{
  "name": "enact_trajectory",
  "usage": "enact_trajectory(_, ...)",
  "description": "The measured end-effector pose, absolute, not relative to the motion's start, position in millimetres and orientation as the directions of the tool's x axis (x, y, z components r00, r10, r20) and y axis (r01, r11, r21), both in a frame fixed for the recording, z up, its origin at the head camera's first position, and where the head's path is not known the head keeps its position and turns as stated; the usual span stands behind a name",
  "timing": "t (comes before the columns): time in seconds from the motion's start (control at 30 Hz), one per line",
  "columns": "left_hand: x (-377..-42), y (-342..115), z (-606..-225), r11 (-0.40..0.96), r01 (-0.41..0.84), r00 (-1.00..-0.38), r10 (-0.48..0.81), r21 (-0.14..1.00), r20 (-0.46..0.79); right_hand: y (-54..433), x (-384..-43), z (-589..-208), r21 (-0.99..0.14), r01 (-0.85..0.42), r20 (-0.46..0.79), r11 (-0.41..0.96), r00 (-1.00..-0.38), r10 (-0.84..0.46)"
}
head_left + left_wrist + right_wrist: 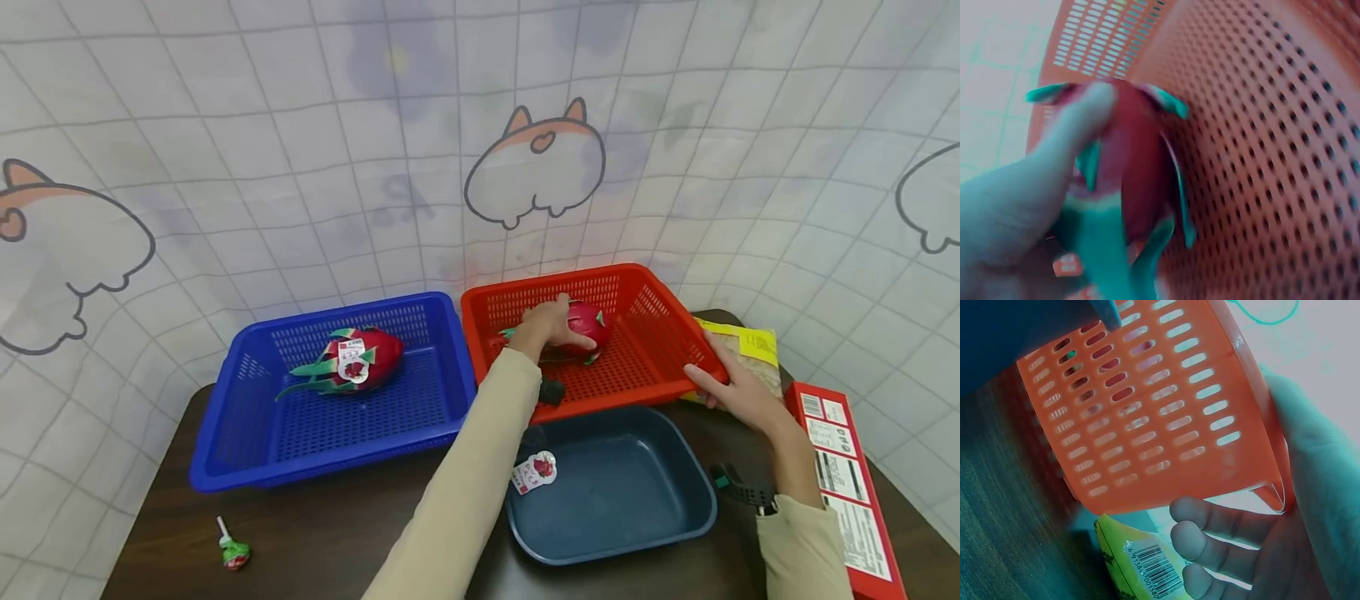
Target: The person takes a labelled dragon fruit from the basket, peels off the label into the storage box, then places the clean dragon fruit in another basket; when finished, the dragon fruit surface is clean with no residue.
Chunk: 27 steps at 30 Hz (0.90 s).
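Observation:
My left hand (553, 327) grips a pink dragon fruit (588, 327) inside the red basket (637, 379). In the left wrist view the thumb lies across the fruit (1147, 162), whose green scales point toward the wrist; the other fingers are mostly hidden. At the basket's right front corner, my right hand (738, 392) holds the rim. The right wrist view has its thumb over the rim of the basket (1166, 425) and the fingers curled below. A second dragon fruit (375, 358), bearing a label, lies in the blue basket (330, 454) on the left.
In front of the red basket stands a dark teal basin (615, 500), with a dragon fruit label (535, 472) by its left edge. A yellow packet (753, 346) and a red-and-white box (843, 475) are at the right. A wrapped lollipop (232, 550) lies front left.

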<state>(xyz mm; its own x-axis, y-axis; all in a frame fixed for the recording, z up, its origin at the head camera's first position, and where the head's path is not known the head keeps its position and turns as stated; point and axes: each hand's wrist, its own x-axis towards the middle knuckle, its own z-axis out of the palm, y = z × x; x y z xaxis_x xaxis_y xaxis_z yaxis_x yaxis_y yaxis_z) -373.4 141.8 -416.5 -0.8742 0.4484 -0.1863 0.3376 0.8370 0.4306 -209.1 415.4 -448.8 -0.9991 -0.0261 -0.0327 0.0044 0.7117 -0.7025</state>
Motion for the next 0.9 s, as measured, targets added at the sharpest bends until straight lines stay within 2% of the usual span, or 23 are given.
enact_trajectory(0.17,-368,133,-416,0.860,0.286,-0.872,0.416,0.422,-0.258,413,-209,-452,-0.712,0.003,-0.032,0.702,-0.999,-0.028)
enact_trajectory(0.3,-366,131,-404,0.895,0.303,-0.853,0.408,0.327,-0.326,412,-210,-452,-0.715,0.003,-0.033,0.699,-0.999,-0.030)
enact_trajectory(0.4,-365,133,-391,0.902,0.362,-0.836,0.426,0.236,-0.346,413,-208,-452,-0.717,0.006,-0.031,0.697,-0.999,-0.024)
enact_trajectory(0.53,-355,134,-375,0.881,0.462,-0.828,0.469,0.098,-0.307,412,-206,-454,-0.716,0.009,-0.037,0.698,-0.999,-0.024)
enact_trajectory(0.7,-325,133,-369,0.747,0.662,-0.735,0.631,-0.059,-0.249,413,-204,-453,-0.707,-0.002,-0.026,0.708,-0.999,-0.029)
enact_trajectory(0.77,-315,129,-369,0.711,0.701,-0.701,0.672,-0.058,-0.240,413,-205,-452,-0.703,-0.010,-0.015,0.711,-0.999,-0.029)
enact_trajectory(0.9,-304,114,-369,0.688,0.725,-0.674,0.697,-0.036,-0.243,412,-207,-450,-0.698,-0.010,-0.014,0.716,-1.000,-0.028)
